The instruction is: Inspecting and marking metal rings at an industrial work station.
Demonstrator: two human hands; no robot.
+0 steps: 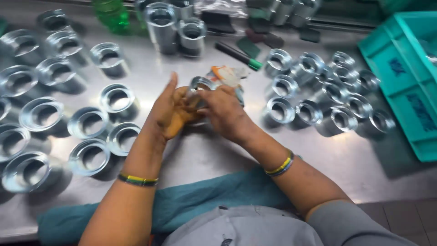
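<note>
- Left hand (pixel 170 111) and right hand (pixel 223 111) meet above the middle of the steel desk (pixel 205 155), fingers of both closed around one short shiny metal ring sleeve (pixel 199 86).
- A crumpled white-orange cloth (pixel 225 75) lies just behind it.
- A teal plastic crate (pixel 405 77) stands at the right edge; its contents cannot be told.
- Wide metal rings (pixel 88 123) stand left, smaller metal sleeves (pixel 314 98) right.

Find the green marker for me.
Head view, top centre: the marker lies on the table, beyond both hands, between two tall metal sleeves and the right-hand rings.
</note>
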